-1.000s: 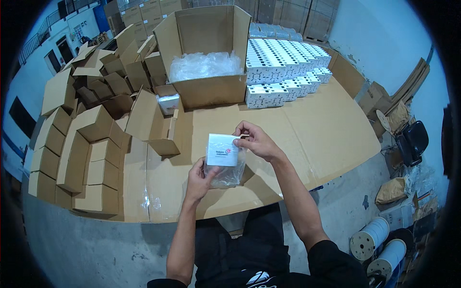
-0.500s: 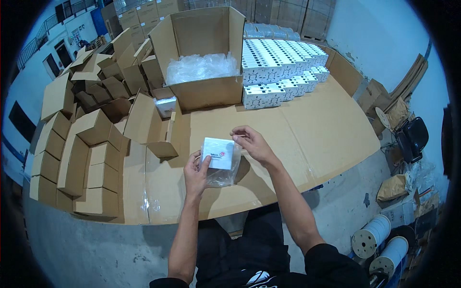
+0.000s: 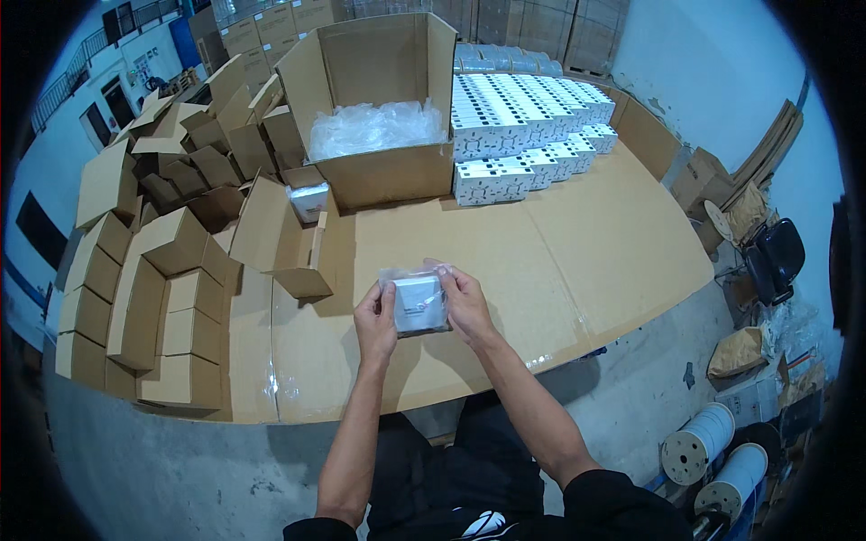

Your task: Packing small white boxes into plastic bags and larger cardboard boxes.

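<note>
Head view showed both hands over the cardboard-covered worktop (image 3: 586, 243), grasping one small white box in a clear bag (image 3: 418, 305). The left hand (image 3: 376, 320) pinched the bag's edge at 9 o'clock; the right hand (image 3: 466, 302) gripped it at 3 o'clock, thumb on top, likely to keep the loose plastic flat. At 10 o'clock a small open carton (image 3: 289, 243) lay on its side, mouth toward the hands. At 12 o'clock stood a big carton (image 3: 388, 171) holding plastic bags. White boxes (image 3: 528, 135) sat stacked at 1 o'clock; brown cartons (image 3: 135, 288) were piled at 9 o'clock.
</note>
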